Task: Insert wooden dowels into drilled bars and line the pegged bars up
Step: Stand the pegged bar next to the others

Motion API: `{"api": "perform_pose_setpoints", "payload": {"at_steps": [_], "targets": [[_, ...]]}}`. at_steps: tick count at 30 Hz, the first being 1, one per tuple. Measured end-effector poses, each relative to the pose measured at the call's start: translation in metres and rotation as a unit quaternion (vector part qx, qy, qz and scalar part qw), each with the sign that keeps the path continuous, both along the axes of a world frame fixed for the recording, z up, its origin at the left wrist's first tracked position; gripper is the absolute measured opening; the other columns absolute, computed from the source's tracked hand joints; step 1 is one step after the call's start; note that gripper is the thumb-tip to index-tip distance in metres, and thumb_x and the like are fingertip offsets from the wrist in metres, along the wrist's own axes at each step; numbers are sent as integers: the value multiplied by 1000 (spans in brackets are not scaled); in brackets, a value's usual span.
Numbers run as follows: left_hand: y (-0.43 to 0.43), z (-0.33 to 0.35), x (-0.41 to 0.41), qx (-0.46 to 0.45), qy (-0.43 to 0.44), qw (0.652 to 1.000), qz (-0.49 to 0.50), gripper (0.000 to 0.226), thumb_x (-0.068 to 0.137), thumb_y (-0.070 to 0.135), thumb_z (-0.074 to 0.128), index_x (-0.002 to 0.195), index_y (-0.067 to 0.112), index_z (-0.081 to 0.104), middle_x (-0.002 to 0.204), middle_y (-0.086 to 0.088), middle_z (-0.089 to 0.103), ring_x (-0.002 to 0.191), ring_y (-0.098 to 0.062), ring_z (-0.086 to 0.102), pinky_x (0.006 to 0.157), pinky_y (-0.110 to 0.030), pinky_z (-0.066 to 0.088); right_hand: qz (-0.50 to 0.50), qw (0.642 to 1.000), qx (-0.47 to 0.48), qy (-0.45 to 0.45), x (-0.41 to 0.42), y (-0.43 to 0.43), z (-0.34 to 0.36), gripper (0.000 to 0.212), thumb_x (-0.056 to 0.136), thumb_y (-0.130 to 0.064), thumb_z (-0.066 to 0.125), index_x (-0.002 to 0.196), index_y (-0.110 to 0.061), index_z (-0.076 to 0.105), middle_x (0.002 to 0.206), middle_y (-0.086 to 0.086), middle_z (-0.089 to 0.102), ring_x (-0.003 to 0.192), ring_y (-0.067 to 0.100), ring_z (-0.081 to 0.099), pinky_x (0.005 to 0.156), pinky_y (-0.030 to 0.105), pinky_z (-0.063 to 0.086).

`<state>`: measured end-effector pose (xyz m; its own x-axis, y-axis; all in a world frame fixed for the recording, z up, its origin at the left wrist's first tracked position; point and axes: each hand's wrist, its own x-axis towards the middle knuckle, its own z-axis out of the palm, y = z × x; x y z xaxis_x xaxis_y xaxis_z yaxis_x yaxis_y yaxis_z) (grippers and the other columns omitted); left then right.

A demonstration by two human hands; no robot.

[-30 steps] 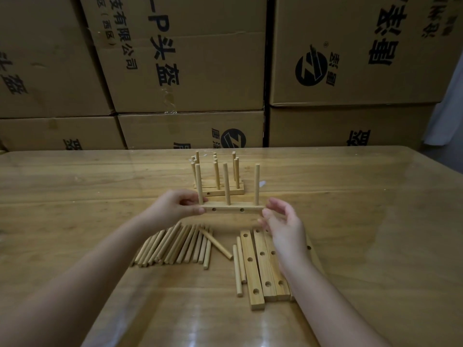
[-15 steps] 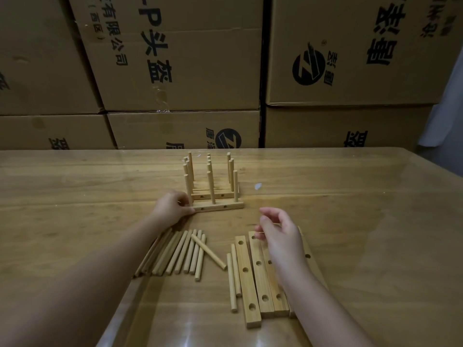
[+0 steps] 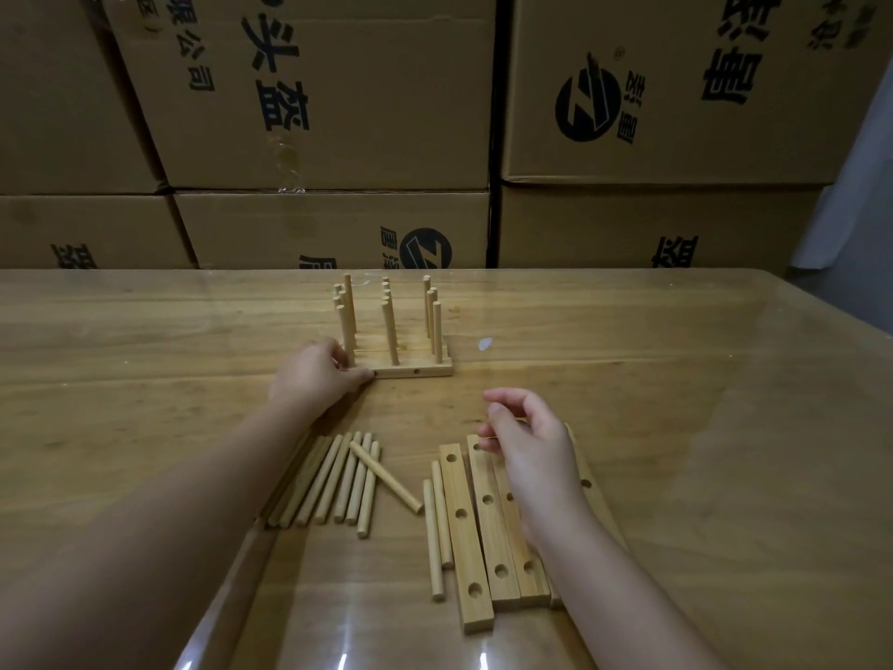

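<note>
my left hand point(image 3: 314, 379) pinches the left end of the front pegged bar point(image 3: 413, 370), which sits flat on the table point(image 3: 676, 379), flush against the other pegged bars point(image 3: 415, 349) behind it. my right hand point(image 3: 529, 444) hangs loosely curled, holding nothing, over the far ends of the drilled bars point(image 3: 461, 524). loose dowels point(image 3: 333, 476) lie beside my left forearm, a dowel pair point(image 3: 437, 534) just left of the drilled bars.
</note>
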<state>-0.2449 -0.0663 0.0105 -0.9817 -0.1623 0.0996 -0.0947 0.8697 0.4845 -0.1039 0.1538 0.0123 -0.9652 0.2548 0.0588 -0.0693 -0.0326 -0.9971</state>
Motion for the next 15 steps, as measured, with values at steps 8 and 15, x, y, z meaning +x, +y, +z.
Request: {"api": "perform_pose_setpoints", "payload": {"at_steps": [8,15], "targets": [[6,4,-2,-41,21,999,23,34,78,52,69,90,23,58,96,0,54,82,-15,56,58,-26,45,-2,1000,6,0,1,-1,1,17,93,-15,52,90,-27,64,74,-5,65,59,-3,60,65,19,53],[9,-1,-7,-34,8,999,12,35,84,48,65,97,17,55,85,0,59,79,-17,59,69,-33,53,-3,1000,12,-1,0,-2,0,18,93,-16,53,88,-29,65,69,-8,65,61,-3,61,67,23,53]]}}
